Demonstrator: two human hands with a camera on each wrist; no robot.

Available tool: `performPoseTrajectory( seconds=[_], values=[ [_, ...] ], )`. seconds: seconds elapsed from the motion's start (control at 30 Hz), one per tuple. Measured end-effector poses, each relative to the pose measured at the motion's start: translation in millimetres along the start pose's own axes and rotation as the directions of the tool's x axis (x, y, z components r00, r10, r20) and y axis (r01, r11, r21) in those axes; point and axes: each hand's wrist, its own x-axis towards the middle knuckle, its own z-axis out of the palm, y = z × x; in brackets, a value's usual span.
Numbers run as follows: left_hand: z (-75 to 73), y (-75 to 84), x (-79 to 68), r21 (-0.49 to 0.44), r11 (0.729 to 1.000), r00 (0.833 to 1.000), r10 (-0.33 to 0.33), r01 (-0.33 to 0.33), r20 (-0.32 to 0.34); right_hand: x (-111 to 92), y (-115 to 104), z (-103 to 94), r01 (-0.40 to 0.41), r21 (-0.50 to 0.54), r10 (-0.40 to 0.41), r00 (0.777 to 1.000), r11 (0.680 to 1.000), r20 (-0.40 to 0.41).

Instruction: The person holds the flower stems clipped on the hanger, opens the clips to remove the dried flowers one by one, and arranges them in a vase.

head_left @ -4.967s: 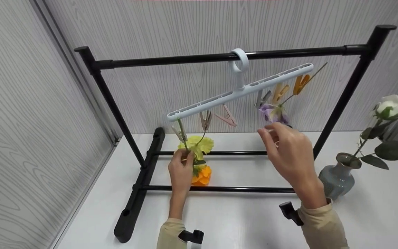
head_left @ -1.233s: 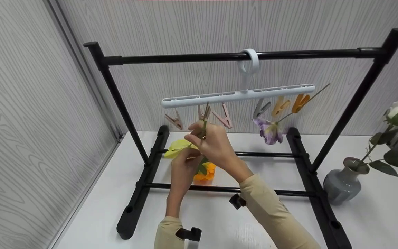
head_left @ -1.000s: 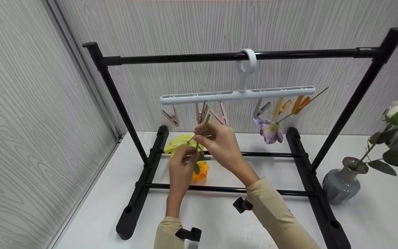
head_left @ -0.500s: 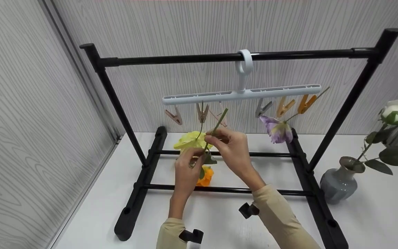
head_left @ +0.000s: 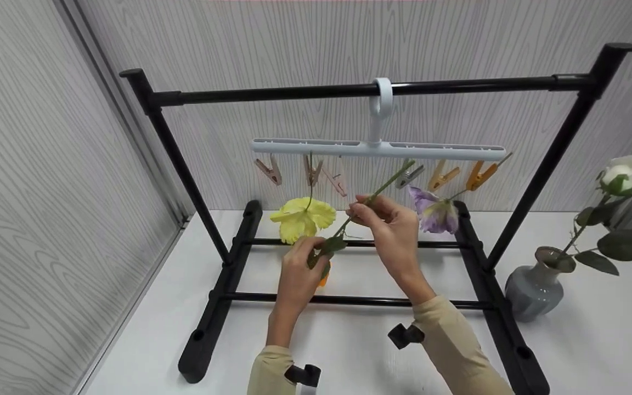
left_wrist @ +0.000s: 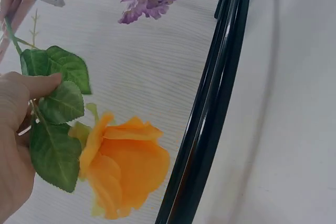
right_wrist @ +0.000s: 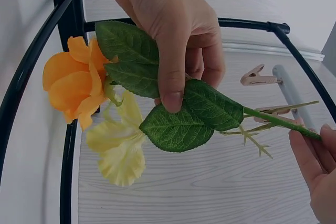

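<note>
My left hand (head_left: 299,271) holds an orange artificial rose (left_wrist: 128,163) by its leafy stem, with the bloom hanging low. Higher up, my right hand (head_left: 395,230) pinches the same green stem between thumb and fingers. The stem's bare tip slants up to the right and overlaps the grey clothespin (head_left: 410,176) in the head view; whether they touch I cannot tell. A pale-blue clip hanger (head_left: 316,147) hangs above from the bar. A yellow flower (head_left: 302,218) hangs from a beige clothespin (head_left: 312,171), and a purple flower (head_left: 438,213) from an orange one (head_left: 480,175).
A black rack (head_left: 272,95) frames the work, its lower crossbars (head_left: 360,299) just beyond my forearms. More clothespins line the hanger, among them a pink one (head_left: 338,182). On the right stands a grey vase (head_left: 535,291) with a white rose (head_left: 628,174).
The orange rose's stem has left the hanger's leftmost clothespin and swung rightward. My right hand, earlier off it, now pinches it and has shifted right. The hanger, tilted before, is nearly level.
</note>
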Motion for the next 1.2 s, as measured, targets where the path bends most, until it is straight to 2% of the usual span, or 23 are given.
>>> performPoseTrajectory(
  seconds=[0.13,0.3,0.4,0.7,0.87,1.2],
  values=[
    [1.1,-1.9,0.2,-0.001,1.0,1.0,0.008,-0.008,0.0,2,-2,-9.3,-0.021,0.039,0.023,0.998,0.999,-0.062],
    [1.8,-1.9,-0.9,0.002,0.999,0.999,-0.032,0.032,0.002,5,-2,-21.4,-0.051,0.092,0.063,0.989,0.994,-0.132],
    [1.8,-0.8,-1.2,-0.002,0.999,0.999,-0.038,0.038,0.013,5,-2,-26.4,-0.064,0.103,0.078,0.986,0.993,-0.146],
    [3.0,0.0,-0.1,-0.066,0.998,0.998,0.02,-0.017,0.057,2,0,-36.9,-0.084,0.125,0.105,0.979,0.989,-0.176],
    [2.7,-0.4,-0.7,-0.018,0.999,0.997,0.043,-0.042,0.069,0,-2,-41.7,-0.086,0.144,0.114,0.972,0.986,-0.203],
    [3.5,-4.3,-0.9,0.083,0.993,0.996,0.084,-0.084,0.005,-7,-6,-49.3,-0.055,0.229,0.116,0.958,0.972,-0.263]
  ],
)
